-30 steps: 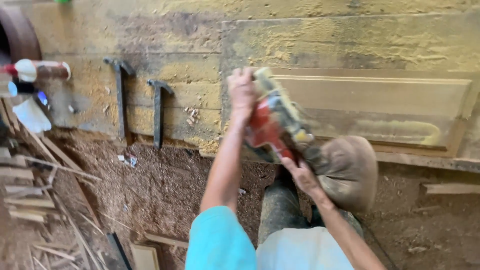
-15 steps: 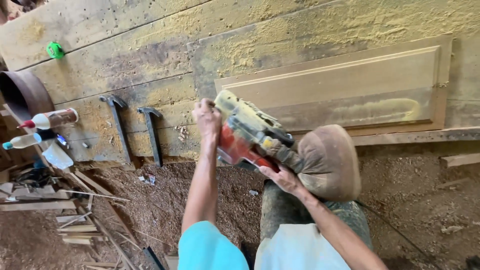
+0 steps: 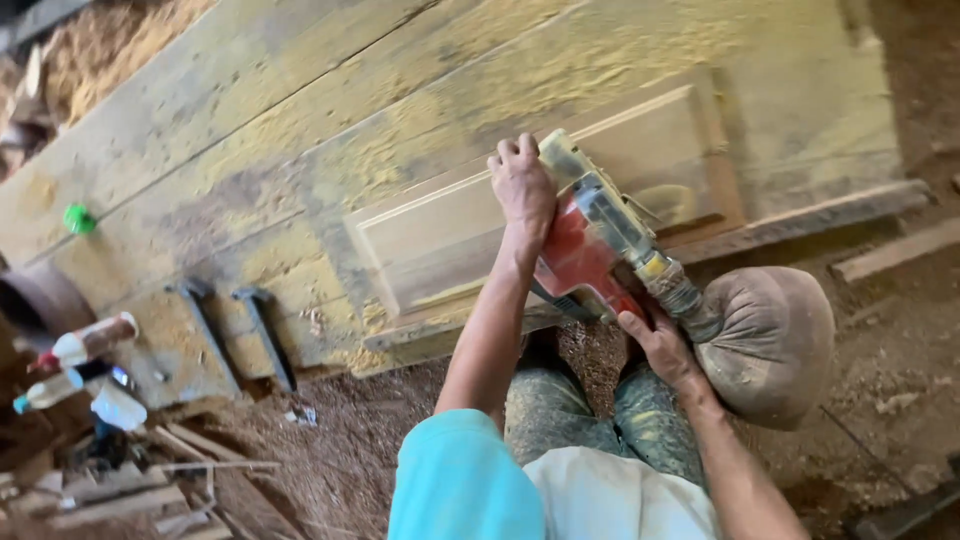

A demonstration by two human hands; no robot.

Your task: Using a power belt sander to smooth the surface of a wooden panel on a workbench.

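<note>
1. Red and grey handheld power sander (image 3: 585,240) with a brown cloth dust bag (image 3: 768,345): it rests on the pale raised wooden panel (image 3: 450,235), which lies on the sawdust-coated plank tabletop (image 3: 300,120).
2. Left hand (image 3: 522,188): its grip is closed over the front knob of the sander, fingers curled and pressed down. Right hand (image 3: 655,340): its grip wraps the rear handle, just beside the neck of the dust bag.
3. The sander sits between the two hands, over the right half of the panel, with its body angled toward the person.
4. Risk: uneven downward pressure from the front grip could tip the tool and gouge the panel's raised edge.
5. Risk: the panel shows no clamp in view; it may slide across the loose sawdust under side load.
6. Risk: the full dust bag hangs off the tabletop edge near the knees (image 3: 600,400) and could drag the rear handle down.
7. Two dark metal hammers (image 3: 235,330) and plastic bottles (image 3: 80,360) lie well apart, to the left.
</note>
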